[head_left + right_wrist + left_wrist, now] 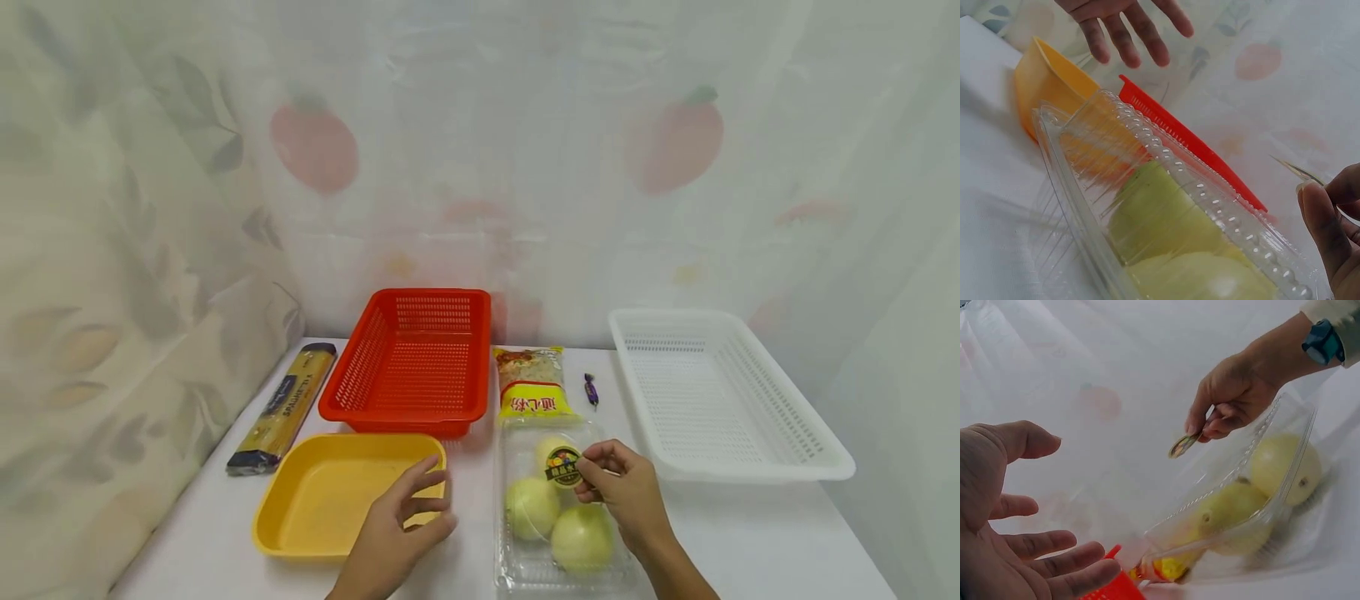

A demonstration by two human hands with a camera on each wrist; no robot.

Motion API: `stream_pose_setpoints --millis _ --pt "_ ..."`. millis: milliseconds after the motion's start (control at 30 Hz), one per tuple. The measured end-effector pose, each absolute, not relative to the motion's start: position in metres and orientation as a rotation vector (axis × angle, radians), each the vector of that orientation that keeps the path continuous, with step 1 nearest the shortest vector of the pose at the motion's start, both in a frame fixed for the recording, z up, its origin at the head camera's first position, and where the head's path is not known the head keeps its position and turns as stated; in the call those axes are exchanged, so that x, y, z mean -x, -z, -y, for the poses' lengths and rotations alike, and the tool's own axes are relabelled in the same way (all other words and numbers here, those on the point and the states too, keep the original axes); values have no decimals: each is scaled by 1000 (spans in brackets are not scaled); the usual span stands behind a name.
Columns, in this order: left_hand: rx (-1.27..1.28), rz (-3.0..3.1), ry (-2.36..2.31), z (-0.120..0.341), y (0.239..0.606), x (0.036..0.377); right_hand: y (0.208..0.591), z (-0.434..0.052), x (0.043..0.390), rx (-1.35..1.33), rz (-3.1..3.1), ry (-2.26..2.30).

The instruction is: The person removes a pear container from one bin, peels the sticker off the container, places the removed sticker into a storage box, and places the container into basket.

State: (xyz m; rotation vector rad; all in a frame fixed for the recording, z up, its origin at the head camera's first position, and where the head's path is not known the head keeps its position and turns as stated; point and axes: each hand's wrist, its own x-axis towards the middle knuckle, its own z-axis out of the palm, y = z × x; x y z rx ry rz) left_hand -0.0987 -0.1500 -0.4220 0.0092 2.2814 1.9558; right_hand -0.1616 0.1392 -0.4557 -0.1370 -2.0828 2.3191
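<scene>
Fruits (582,540): three counted
Clear box (516,433): one seen
Sticker (562,467): one seen
Baskets (431,362): two counted
Yellow tub (337,492): one
Pasta packs (288,404): two
Candy (592,390): one
Hands (393,533): two

Clear box (519,450), three fruits (532,510) inside, right hand (624,487) over it pinching round label (562,467), left hand (399,523) to its left.

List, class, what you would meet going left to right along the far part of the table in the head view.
Spaghetti → red basket → macaroni bag → candy → white basket.
</scene>
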Motion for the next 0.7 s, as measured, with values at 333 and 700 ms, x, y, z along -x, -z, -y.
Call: stream_pose_setpoints --millis 333,700 --pt "203 -2424 -1953 180 415 95 454 -138 160 151 2085 -2314" --pt "214 -2639 -1872 215 414 91 455 -139 160 149 2096 -2315"
